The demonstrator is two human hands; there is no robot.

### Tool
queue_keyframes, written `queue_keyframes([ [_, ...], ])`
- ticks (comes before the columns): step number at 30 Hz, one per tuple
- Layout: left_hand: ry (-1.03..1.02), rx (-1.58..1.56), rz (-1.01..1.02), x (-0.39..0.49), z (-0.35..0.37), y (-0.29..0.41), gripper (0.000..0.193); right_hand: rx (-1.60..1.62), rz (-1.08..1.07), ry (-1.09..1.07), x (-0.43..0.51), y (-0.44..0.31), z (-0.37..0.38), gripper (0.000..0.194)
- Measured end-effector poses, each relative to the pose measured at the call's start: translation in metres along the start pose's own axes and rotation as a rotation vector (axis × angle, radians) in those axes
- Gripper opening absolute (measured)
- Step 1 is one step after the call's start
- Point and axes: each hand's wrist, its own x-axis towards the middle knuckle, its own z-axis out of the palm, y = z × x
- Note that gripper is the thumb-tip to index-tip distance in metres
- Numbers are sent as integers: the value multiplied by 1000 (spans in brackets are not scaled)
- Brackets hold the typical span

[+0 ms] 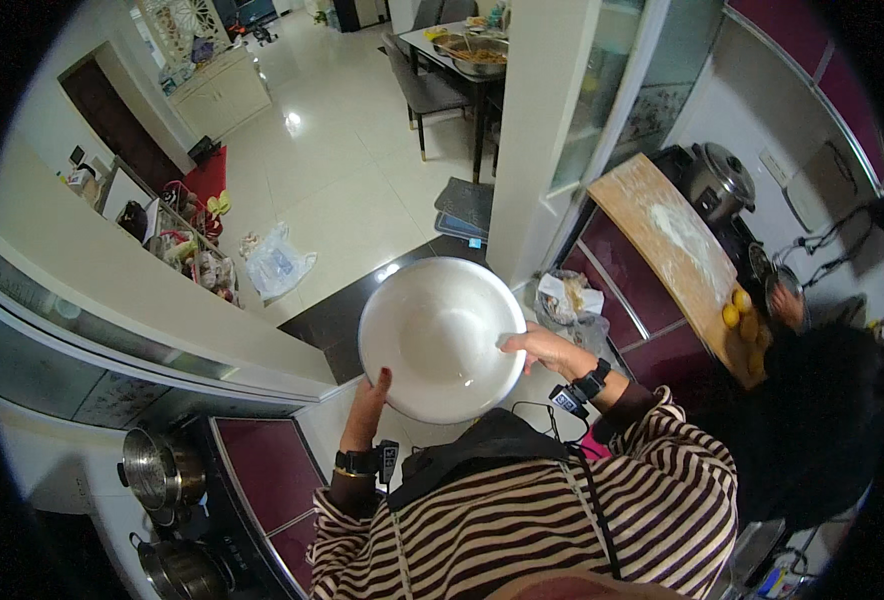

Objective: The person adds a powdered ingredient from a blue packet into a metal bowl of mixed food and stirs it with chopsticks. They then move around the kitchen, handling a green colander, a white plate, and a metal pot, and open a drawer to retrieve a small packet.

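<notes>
A large white basin (434, 337) is held in front of my body, its inside facing up toward me. Nothing but a few shiny spots shows inside it. My left hand (370, 397) grips the rim at the lower left, thumb on the inner side. On the right side, my right hand (543, 346) holds the rim, its thumb over the inner wall. The fingers of both hands are partly hidden behind the basin. A dark strap with a small device sits on each wrist.
Right of me, a floured wooden board (659, 240) bears several yellow dough pieces (742, 309). Another person's hand (788, 304) is beside it. A rice cooker (723, 180) stands behind. Pots (175, 566) stand at lower left. A trash bag (571, 296) and a plastic bag (280, 262) lie on the floor.
</notes>
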Motion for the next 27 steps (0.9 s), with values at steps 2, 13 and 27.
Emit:
queue_keyframes([
  [2, -14, 30, 25, 3, 2, 4, 65, 23, -47, -16, 0, 4, -1, 49],
  [13, -133, -37, -34, 59, -20, 26, 50, 70, -155, 147, 8, -13, 3, 44],
  [27, -466, -107, -308, 125, 25, 66, 45, 257, -176, 174, -57, 34, -36, 91],
])
